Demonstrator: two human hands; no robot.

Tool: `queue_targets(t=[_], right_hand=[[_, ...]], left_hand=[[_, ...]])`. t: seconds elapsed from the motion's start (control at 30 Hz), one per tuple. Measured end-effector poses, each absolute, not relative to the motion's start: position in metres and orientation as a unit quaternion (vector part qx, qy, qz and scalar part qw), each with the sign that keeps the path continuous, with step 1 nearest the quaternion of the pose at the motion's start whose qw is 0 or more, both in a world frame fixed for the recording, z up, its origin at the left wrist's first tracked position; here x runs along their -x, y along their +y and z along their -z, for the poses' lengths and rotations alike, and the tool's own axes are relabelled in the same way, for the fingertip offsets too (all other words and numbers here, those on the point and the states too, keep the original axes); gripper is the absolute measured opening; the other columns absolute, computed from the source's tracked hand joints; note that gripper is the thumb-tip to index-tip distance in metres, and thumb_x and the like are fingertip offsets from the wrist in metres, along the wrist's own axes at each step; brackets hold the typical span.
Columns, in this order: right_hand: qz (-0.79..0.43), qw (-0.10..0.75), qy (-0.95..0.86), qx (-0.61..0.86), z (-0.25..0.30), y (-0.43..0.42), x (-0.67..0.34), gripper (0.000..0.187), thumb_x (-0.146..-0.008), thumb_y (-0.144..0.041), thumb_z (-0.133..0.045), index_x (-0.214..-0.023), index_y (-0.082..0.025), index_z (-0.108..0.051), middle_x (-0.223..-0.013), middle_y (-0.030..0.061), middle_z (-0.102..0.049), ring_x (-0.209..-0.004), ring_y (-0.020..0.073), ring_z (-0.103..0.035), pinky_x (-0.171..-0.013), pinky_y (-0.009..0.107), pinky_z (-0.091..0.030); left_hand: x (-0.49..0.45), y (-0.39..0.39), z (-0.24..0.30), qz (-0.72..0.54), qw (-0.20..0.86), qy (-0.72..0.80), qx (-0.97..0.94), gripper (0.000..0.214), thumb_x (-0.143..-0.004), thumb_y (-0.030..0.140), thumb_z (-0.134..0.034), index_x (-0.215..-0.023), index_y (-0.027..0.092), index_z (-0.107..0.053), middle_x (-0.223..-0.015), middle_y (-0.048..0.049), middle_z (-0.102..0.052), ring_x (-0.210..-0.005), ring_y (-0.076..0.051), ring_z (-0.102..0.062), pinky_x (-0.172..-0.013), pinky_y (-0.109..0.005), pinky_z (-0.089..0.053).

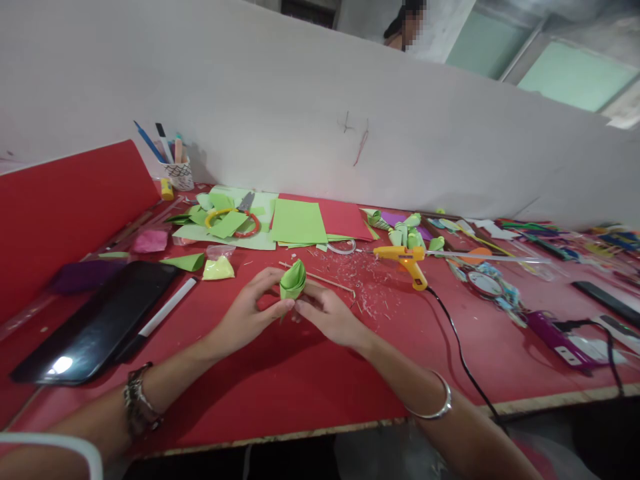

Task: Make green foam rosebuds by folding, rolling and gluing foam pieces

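Note:
Both my hands meet over the middle of the red table point(280, 393) and pinch a small folded green paper piece point(293, 280) shaped like a rolled petal. My left hand point(250, 308) grips its lower left side with thumb and fingers closed. My right hand point(325, 312) holds its base from the right, fingers curled. A thin wooden stick point(325, 280) lies on the table just behind the hands.
A yellow glue gun point(406, 259) with a black cord point(457, 347) lies to the right. Green paper sheets point(297, 222), orange-handled scissors point(235, 220), several rolled green petals point(405, 232), a pen cup point(178, 175) and a black tablet point(95, 327) surround the hands.

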State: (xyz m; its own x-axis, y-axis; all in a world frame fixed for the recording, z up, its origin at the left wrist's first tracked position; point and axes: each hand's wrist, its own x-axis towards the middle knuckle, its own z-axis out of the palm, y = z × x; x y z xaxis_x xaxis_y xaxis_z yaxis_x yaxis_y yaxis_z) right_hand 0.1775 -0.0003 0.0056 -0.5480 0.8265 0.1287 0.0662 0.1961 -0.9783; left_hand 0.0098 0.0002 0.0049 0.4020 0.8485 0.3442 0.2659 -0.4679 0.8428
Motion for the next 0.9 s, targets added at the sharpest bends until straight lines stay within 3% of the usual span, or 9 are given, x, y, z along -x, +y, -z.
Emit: queue_targets(t=[0.23,0.43,0.6,0.9], right_hand=[[-0.468,0.441,-0.666,0.379,0.001,0.007,-0.186,0.017,-0.08,-0.027,-0.046,-0.095,-0.02,-0.052,-0.081,0.0015,-0.051,-0.07,0.011,-0.049,-0.065,0.026,-0.042],[-0.49,0.473,-0.678,0.278,-0.005,0.004,-0.19,0.039,-0.078,-0.024,-0.05,-0.116,-0.027,-0.04,-0.101,0.0038,-0.047,-0.085,0.0124,-0.05,-0.077,0.029,-0.043],[-0.491,0.456,-0.692,0.268,-0.007,0.003,-0.19,0.028,-0.079,-0.026,-0.051,-0.107,-0.025,-0.051,-0.1,0.0033,-0.048,-0.087,0.0131,-0.05,-0.077,0.029,-0.044],[-0.49,0.471,-0.682,0.269,-0.004,0.005,-0.188,0.024,-0.076,-0.026,-0.056,-0.1,-0.025,-0.055,-0.09,0.0016,-0.049,-0.079,0.011,-0.051,-0.073,0.027,-0.045]], left_hand=[[-0.011,-0.001,-0.005,-0.408,0.392,0.409,-0.716,0.027,-0.078,0.029,-0.052,-0.102,0.016,-0.05,-0.099,-0.0052,-0.057,-0.092,-0.017,-0.053,-0.083,-0.03,-0.042],[-0.012,-0.002,-0.006,-0.379,0.434,0.384,-0.722,0.029,-0.075,0.028,-0.056,-0.1,0.016,-0.052,-0.096,-0.0045,-0.058,-0.09,-0.017,-0.053,-0.08,-0.029,-0.043],[-0.012,-0.004,-0.01,-0.357,0.466,0.355,-0.728,0.022,-0.076,0.028,-0.055,-0.094,0.016,-0.053,-0.091,-0.004,-0.056,-0.085,-0.016,-0.053,-0.077,-0.029,-0.044],[-0.012,-0.005,-0.009,-0.316,0.521,0.361,-0.706,0.024,-0.074,0.028,-0.056,-0.093,0.015,-0.051,-0.083,-0.0013,-0.055,-0.074,-0.013,-0.053,-0.068,-0.025,-0.044]])
